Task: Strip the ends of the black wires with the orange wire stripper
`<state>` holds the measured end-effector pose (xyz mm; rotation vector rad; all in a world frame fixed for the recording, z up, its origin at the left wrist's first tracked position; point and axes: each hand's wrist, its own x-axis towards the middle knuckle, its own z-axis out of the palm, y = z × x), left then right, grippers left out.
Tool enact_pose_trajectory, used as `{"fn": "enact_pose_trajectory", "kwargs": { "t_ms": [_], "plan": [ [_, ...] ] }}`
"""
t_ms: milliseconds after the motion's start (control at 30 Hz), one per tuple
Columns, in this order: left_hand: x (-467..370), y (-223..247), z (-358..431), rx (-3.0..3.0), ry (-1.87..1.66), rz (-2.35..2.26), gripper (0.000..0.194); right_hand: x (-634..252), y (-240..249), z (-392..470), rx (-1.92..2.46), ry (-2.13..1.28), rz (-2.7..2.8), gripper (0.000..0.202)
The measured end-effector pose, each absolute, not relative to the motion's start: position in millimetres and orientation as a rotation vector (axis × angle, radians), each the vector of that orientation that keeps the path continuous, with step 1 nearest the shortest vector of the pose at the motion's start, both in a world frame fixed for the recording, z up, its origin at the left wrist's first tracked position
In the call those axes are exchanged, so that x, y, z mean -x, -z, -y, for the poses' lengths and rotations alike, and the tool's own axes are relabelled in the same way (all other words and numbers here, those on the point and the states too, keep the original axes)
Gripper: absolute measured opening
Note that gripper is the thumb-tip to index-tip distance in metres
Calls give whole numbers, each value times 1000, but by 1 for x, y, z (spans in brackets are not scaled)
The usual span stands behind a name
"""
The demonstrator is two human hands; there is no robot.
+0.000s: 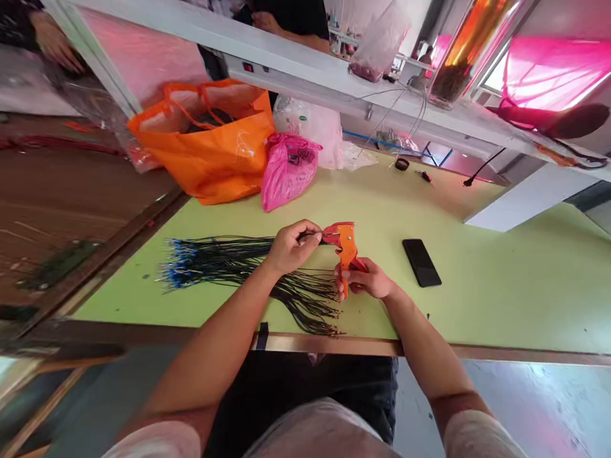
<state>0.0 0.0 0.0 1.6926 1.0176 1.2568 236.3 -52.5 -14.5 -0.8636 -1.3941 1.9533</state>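
My right hand (365, 278) is wrapped round the handles of an orange and red wire stripper (347, 245), held upright above the table. Between the thumb and fingers of my left hand (293, 245) is the end of a black wire, right at the tool's jaws; whether the jaws grip it I cannot tell. Below and to the left lies a spread bundle of black wires (243, 257). Blue connector ends (179, 264) are gathered at the bundle's left, and bare copper-coloured ends (334, 312) fan out near the table's front edge.
A black phone (421, 262) lies to the right on the green table (506, 292). Behind stand an orange bag (214, 156) and a pink plastic bag (289, 172). A black tape roll (401, 164) sits below the white shelf (296, 63). Another person's hand (57, 41) shows at upper left.
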Motion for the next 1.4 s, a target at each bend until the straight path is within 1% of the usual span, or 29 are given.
{"fn": "enact_pose_trajectory", "kwargs": {
  "t_ms": [633,800,967,1033,1133,1200,1300,1400],
  "plan": [
    [2,3,-1,-1875,-1326,-1010,25,-235,17,51,882,-1820,1476,33],
    [3,-3,3,-1960,-1359,-1050,21,-231,19,53,901,-1766,1492,37],
    [-1,-4,5,-1971,-1373,-1052,21,-228,23,54,1002,-1602,1424,44],
    [-2,0,3,-1932,-1378,-1062,22,-229,25,53,965,-1627,1441,42],
    [-2,7,-2,-1887,-1352,-1079,26,-236,27,47,832,-1814,1497,34],
    [0,11,-7,-1883,-1314,-1089,28,-246,28,43,771,-1899,1471,42],
    [5,14,-11,-1919,-1265,-1115,30,-262,27,35,753,-1882,1351,50],
    [7,15,-10,-2096,-1126,-1135,30,-275,27,27,779,-1756,1191,46]
  ]
}}
